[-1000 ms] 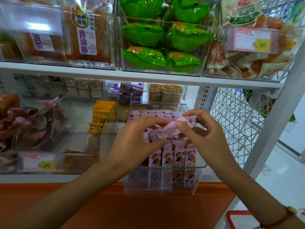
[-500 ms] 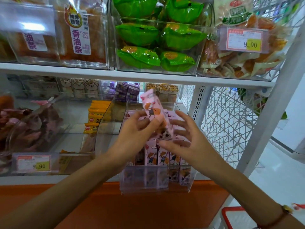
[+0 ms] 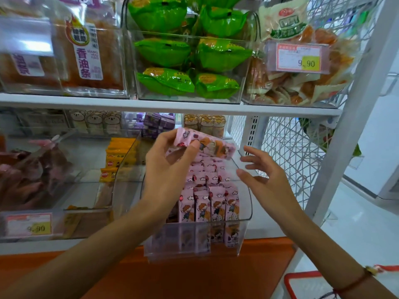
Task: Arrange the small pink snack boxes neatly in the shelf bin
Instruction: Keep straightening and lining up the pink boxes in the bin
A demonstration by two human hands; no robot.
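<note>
The left hand [image 3: 170, 169] pinches one pink snack box [image 3: 205, 145] between thumb and fingertips, holding it sideways above the back half of the clear shelf bin [image 3: 244, 231]. The box juts out to the right of that hand (its cartoon print faces the camera). The right hand [image 3: 267, 182] hovers over the bin's right wall, fingers spread and holding nothing, just apart from the box's right end. Upright pink boxes [image 3: 209, 203] fill the bin in rows.

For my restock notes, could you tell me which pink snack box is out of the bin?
The pink box pinched in the left hand, lying sideways above the bin; the others stand inside.
</note>
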